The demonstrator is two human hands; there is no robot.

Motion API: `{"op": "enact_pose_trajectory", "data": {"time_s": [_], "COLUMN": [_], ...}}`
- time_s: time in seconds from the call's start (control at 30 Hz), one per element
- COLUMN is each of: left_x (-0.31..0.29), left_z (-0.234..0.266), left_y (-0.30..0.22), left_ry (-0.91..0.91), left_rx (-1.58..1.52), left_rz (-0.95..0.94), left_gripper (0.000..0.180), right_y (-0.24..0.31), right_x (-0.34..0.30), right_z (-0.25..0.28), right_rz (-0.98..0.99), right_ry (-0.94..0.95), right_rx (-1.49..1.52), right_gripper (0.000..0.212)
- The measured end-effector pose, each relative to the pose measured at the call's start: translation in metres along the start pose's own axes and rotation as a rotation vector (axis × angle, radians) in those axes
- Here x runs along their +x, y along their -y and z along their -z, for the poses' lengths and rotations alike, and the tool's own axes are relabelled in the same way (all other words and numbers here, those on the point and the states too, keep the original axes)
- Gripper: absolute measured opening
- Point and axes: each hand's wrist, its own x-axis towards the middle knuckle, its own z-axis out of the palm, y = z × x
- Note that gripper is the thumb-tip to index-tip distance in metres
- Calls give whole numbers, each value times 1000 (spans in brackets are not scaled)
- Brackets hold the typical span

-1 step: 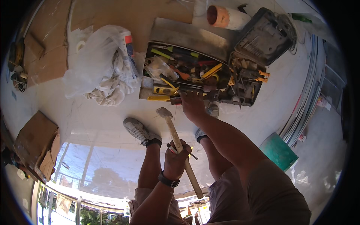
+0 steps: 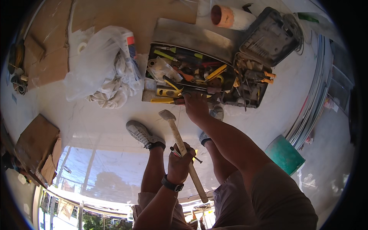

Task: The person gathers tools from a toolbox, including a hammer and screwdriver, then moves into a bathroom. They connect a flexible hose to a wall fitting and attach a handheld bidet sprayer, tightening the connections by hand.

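Observation:
My left hand [image 2: 180,164] is closed round the pale wooden handle of a hammer [image 2: 177,134]. Its metal head points away from me, just short of the toolbox. Across the same grip lies a thin metal rod [image 2: 197,159], its ends showing either side of my fingers; I cannot make out its kind. At the front edge of the open metal toolbox [image 2: 148,94] is my right hand [image 2: 197,108], fingers curled down over dark tools there. What they hold is hidden. Beside them lie a yellow level [image 2: 167,92] and a yellow-handled tool [image 2: 162,101].
A black tool case [image 2: 268,38] stands open right of the toolbox, with a wide pipe [image 2: 234,18] behind it. On the left lies a clear plastic bag [image 2: 94,61] with cloth. A green bucket [image 2: 285,155] is at right, a cardboard box [image 2: 36,147] at left.

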Motion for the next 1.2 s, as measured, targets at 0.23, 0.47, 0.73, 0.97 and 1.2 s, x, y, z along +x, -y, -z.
{"op": "enact_pose_trajectory", "data": {"time_s": [0.23,0.47,0.73,0.97,1.2], "left_x": [1,1,2,2,1], "left_z": [0,0,1,3,4], "left_y": [-5,-8,-8,-5,-5], "left_ry": [-5,-31,-19,-16,-4], "left_rx": [4,37,37,26,30], "left_rz": [5,7,26,7,31], "left_gripper": [20,21,20,19,16], "right_y": [-5,-8,45,54,54], "right_x": [-3,69,86,66,61], "right_z": [9,42,49,31,36], "right_rz": [29,98,24,216,128], "right_ry": [-69,-330,-104,-89,-70], "right_rx": [169,501,431,371,501], "right_gripper": [31,60,53,35,46]}}
